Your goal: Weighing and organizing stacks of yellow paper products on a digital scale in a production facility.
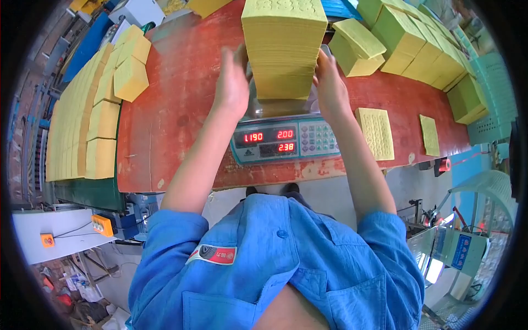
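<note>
A tall stack of yellow embossed paper sheets [284, 58] stands upright on the pan of a digital counter scale [266, 141]. Red digits glow on the scale's front panel, beside a keypad. My left hand [233, 82] is raised along the stack's left side, fingers stretched out, with a narrow gap at the palm. On the other side my right hand [331, 85] lies close against the stack, its fingers extended upward. Whether the fingertips press on the paper I cannot tell, since the stack partly hides them.
The red table [181, 99] carries blocks of yellow paper along its left edge [102, 118] and more at the back right [401, 41]. Right of the scale lie a small yellow pad [375, 133] and a thin yellow piece [429, 135]. A green perforated crate [495, 82] stands at far right.
</note>
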Tool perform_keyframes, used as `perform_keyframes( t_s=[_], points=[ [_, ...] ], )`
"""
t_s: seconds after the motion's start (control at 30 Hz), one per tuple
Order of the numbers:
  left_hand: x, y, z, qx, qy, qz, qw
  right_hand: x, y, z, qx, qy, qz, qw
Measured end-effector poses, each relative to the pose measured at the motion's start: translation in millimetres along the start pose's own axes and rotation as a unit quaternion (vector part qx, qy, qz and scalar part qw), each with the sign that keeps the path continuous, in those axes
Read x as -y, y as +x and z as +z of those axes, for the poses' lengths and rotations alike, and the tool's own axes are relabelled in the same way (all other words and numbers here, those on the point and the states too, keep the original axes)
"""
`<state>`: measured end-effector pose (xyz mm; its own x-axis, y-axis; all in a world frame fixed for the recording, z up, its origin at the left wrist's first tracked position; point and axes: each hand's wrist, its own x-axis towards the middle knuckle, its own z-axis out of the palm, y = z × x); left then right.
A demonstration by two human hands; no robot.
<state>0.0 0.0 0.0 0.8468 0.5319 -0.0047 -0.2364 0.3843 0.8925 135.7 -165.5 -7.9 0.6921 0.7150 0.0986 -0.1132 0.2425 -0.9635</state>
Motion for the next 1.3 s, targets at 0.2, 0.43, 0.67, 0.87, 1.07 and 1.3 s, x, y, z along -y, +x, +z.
perform_keyframes(
  t_s=[0.2,0.43,0.67,0.87,1.07,1.3],
  points=[
    [1,-115,28,-0.122,-0.016,0.084,0.989,17,-106,-4,-0.016,0.065,-0.015,0.998],
    [-3,-133,42,-0.193,-0.015,0.112,0.975,21,-126,-8,0.003,0.1,-0.005,0.995],
    [0,-147,52,-0.207,-0.002,0.139,0.968,26,-135,-20,0.026,0.116,0.007,0.993],
    [7,-147,56,-0.214,-0.001,0.134,0.967,19,-138,-30,0.025,0.143,0.028,0.989],
    [2,-130,56,-0.201,0.017,0.133,0.97,19,-131,-36,0.008,0.154,0.032,0.988],
    [-27,-32,1,-0.191,0.076,0.166,0.964,8,-77,-19,-0.015,0.114,0.001,0.993]
  ],
)
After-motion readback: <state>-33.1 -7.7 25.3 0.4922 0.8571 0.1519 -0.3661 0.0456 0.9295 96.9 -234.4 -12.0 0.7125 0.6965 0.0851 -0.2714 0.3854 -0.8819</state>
